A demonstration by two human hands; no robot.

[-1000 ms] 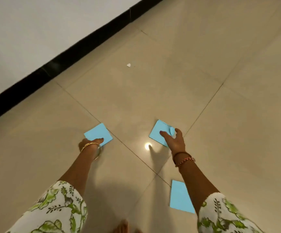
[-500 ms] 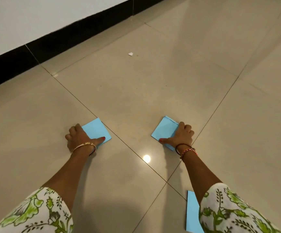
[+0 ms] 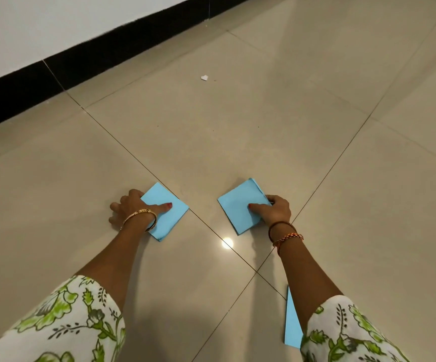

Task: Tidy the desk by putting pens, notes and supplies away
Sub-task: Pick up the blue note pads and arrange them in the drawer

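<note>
Two light blue paper notes lie on a beige tiled floor. My left hand (image 3: 136, 209) grips the left note (image 3: 168, 212) at its left edge, thumb pressed on top, fingers curled at the side. My right hand (image 3: 273, 211) holds the right note (image 3: 240, 205) at its right edge, thumb on top; this note shows a second layer along its far edge. A third blue note (image 3: 291, 322) lies near me at the lower right, mostly hidden by my right forearm and sleeve.
A small white paper scrap (image 3: 204, 77) lies farther out on the floor. A white wall with a black skirting (image 3: 86, 61) runs across the upper left. A bright light reflection (image 3: 227, 242) sits between my arms.
Both hands have slid further onto their notes, thumbs now lying on top. The view has moved closer to the floor, and the third note is more hidden by my right arm.
</note>
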